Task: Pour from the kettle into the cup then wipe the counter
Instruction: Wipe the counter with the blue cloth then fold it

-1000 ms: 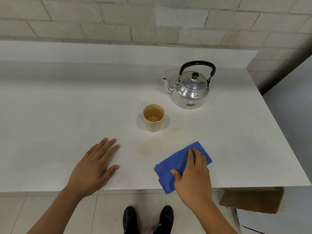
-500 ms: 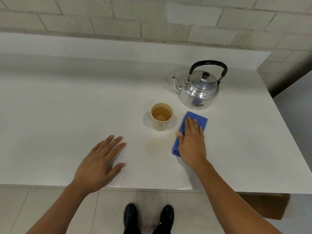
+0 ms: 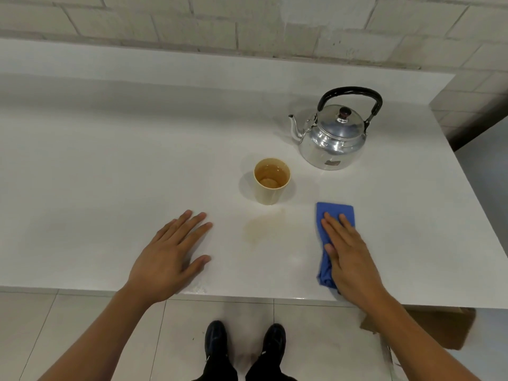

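A shiny metal kettle with a black handle stands upright at the back right of the white counter. In front of it to the left stands a tan cup holding brownish liquid. A faint brown stain lies on the counter just in front of the cup. My right hand presses flat on a blue cloth, right of the stain near the front edge. My left hand rests flat on the counter, fingers spread, left of the stain.
A brick wall and a raised white ledge run behind the counter. The counter's right edge drops off beyond the kettle. A brown cardboard box sits under the front right corner. My black shoes stand on the tiled floor below.
My right hand has slid the blue cloth back from beside the cup and kettle toward the front edge, further right. The left hand has stayed flat in place.
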The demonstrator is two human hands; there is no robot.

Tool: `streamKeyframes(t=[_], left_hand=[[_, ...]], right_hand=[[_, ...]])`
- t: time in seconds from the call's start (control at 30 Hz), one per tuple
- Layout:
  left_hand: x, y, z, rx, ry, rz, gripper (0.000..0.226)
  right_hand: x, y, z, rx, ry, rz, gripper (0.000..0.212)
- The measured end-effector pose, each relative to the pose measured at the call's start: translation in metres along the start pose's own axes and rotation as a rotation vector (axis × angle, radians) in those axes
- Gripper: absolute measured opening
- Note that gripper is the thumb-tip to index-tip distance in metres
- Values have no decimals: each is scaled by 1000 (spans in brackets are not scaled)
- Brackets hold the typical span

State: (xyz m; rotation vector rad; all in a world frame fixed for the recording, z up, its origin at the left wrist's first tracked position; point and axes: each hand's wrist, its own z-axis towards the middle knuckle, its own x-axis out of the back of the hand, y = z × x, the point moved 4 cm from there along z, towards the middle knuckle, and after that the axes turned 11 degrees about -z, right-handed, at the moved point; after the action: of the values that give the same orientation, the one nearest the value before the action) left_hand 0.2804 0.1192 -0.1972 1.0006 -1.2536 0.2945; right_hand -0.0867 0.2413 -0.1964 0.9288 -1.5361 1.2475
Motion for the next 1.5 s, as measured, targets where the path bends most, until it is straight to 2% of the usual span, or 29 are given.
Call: streamKeyframes(t=[0.17, 0.33, 0.47, 0.67, 0.83, 1.0, 1.1, 1.2, 1.33, 1.5], left_hand=[[0, 0, -1, 2, -1, 4, 67], [0, 2, -1, 3, 2, 0, 67], [-1, 1, -1, 3, 2, 3, 67], [-1, 0, 0, 1, 1, 9, 67], [-2, -1, -1, -6, 10, 3, 67], [-3, -2, -1, -1, 13, -12, 68], [-4, -3, -1, -3, 10, -14, 70], [-4, -3, -1, 3, 8, 3, 70], [-3, -3, -1, 7, 7, 10, 69], [-3, -3, -1, 4, 13, 9, 70]], right_hand=[[-12, -42, 27, 6, 10, 28, 54], [-30, -101, -2, 237, -44, 35, 53], [-29, -88, -30, 387, -104, 14, 53], [-17, -56, -1, 299, -105, 12, 58], [-25, -93, 20, 336, -117, -5, 54], [-42, -145, 13, 509, -120, -22, 53], [-46, -153, -5, 584, -154, 27, 54], [-40, -129, -16, 563, -188, 93, 54], [-31, -92, -3, 425, -171, 18, 59], [-35, -122, 27, 395, -108, -37, 53]])
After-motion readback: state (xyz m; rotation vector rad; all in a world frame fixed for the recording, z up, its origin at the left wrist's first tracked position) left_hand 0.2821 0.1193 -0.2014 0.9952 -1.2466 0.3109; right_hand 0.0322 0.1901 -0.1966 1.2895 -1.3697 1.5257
